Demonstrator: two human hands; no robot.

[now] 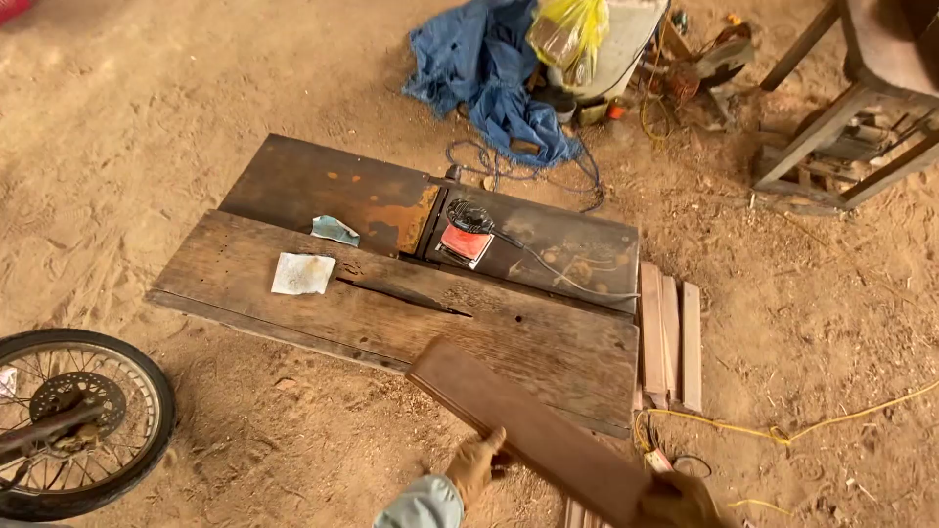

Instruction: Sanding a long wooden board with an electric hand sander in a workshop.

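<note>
A reddish-brown wooden plank (518, 420) is held slanted above the sandy ground at the bottom of the view. My left hand (476, 465) grips its lower long edge, with a light blue sleeve below it. At the near end of the plank, my right hand (675, 501) holds it, partly cut off by the frame edge. Just beyond the plank lies a wide weathered board (391, 313) with a long crack.
A rusty metal sheet (323, 186) and a dark panel with a small red power tool (467, 238) lie behind the board. Several narrow wood strips (671, 332) lie right. A wheel (68, 420), blue cloth (489, 68), wooden stand (851, 108) and yellow cord (782, 430) surround.
</note>
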